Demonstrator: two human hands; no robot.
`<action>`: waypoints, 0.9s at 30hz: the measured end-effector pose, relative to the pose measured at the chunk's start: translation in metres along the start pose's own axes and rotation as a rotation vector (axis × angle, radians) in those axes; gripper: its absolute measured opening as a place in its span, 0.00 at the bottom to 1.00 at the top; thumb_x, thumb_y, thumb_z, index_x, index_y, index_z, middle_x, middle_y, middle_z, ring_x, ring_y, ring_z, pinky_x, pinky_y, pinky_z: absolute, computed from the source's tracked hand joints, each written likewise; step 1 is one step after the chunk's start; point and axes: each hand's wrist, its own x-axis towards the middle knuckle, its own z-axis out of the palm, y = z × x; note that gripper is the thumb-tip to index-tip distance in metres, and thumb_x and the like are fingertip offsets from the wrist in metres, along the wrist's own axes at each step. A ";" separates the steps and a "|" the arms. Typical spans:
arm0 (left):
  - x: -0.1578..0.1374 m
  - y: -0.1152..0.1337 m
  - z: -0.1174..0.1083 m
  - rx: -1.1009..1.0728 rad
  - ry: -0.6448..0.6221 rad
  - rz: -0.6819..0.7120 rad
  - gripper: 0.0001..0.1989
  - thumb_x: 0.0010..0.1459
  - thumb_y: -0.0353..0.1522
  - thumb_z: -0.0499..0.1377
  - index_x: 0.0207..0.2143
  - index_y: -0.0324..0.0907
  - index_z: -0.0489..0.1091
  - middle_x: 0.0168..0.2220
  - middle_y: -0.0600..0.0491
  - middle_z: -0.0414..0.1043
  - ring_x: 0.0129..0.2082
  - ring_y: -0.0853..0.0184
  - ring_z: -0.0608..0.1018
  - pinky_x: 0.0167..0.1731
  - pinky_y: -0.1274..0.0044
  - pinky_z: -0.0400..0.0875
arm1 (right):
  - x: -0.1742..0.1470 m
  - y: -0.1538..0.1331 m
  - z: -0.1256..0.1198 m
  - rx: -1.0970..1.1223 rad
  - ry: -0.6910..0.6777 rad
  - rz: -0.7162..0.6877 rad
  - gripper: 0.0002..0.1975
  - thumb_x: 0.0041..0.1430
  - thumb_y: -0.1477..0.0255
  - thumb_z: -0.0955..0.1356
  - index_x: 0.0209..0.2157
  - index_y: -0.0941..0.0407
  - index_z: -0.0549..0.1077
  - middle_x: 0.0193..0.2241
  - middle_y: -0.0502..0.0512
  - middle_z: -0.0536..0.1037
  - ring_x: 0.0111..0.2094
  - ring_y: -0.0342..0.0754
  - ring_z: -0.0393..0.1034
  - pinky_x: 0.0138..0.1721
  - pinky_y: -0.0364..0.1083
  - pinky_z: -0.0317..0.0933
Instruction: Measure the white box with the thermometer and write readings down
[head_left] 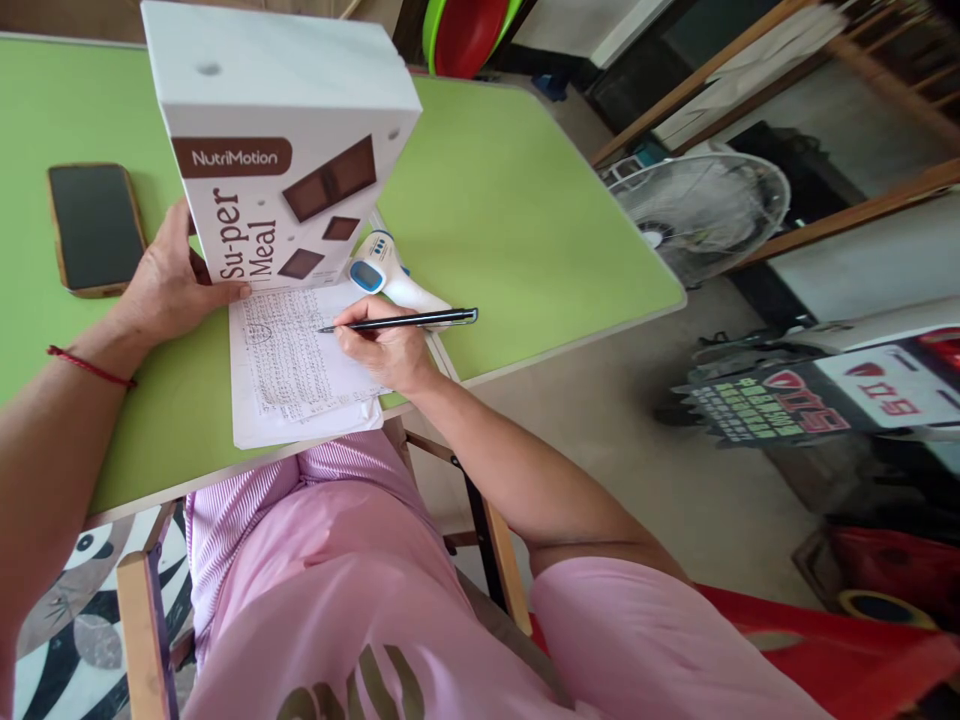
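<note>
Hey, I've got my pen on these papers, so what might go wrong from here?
The papers lie close to the near edge of the table, so a sheet might slip off. The white thermometer lies right by your right hand, so moving the pen could knock it. The box stands at the top of the pages; if your left hand nudges it, it might cover writing.

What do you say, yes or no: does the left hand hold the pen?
No, the pen is in the right hand, while the left hand touches the box.
</note>
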 end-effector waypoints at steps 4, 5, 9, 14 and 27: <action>0.001 0.000 0.000 -0.011 0.004 0.007 0.46 0.38 0.51 0.69 0.57 0.42 0.60 0.57 0.47 0.65 0.56 0.48 0.69 0.49 0.61 0.70 | 0.000 0.000 0.000 0.002 0.004 -0.011 0.06 0.50 0.65 0.67 0.26 0.53 0.71 0.21 0.46 0.73 0.21 0.41 0.60 0.25 0.44 0.60; 0.001 0.000 0.000 -0.008 0.002 0.006 0.46 0.38 0.51 0.69 0.57 0.43 0.59 0.57 0.47 0.65 0.56 0.48 0.68 0.49 0.60 0.70 | 0.000 0.000 0.000 0.000 0.001 -0.007 0.06 0.50 0.64 0.67 0.26 0.53 0.71 0.21 0.46 0.73 0.22 0.41 0.60 0.25 0.44 0.60; 0.000 0.001 -0.001 0.014 -0.003 0.019 0.46 0.40 0.51 0.68 0.59 0.42 0.58 0.58 0.47 0.63 0.58 0.49 0.67 0.48 0.61 0.71 | 0.000 0.003 -0.001 0.002 -0.009 0.008 0.08 0.50 0.63 0.68 0.26 0.53 0.71 0.21 0.46 0.71 0.22 0.41 0.60 0.25 0.44 0.60; -0.001 -0.001 0.000 0.016 0.005 0.026 0.46 0.41 0.51 0.68 0.58 0.41 0.58 0.58 0.46 0.64 0.58 0.47 0.67 0.50 0.60 0.70 | 0.000 0.008 0.000 0.029 0.022 -0.042 0.07 0.53 0.65 0.68 0.28 0.53 0.71 0.21 0.45 0.70 0.21 0.40 0.59 0.23 0.43 0.58; 0.002 -0.006 0.000 0.054 0.021 0.063 0.47 0.39 0.55 0.67 0.56 0.41 0.59 0.57 0.42 0.64 0.58 0.43 0.67 0.55 0.51 0.66 | 0.001 0.012 -0.001 -0.053 -0.025 -0.100 0.07 0.54 0.65 0.66 0.28 0.54 0.70 0.21 0.45 0.70 0.22 0.39 0.61 0.24 0.41 0.60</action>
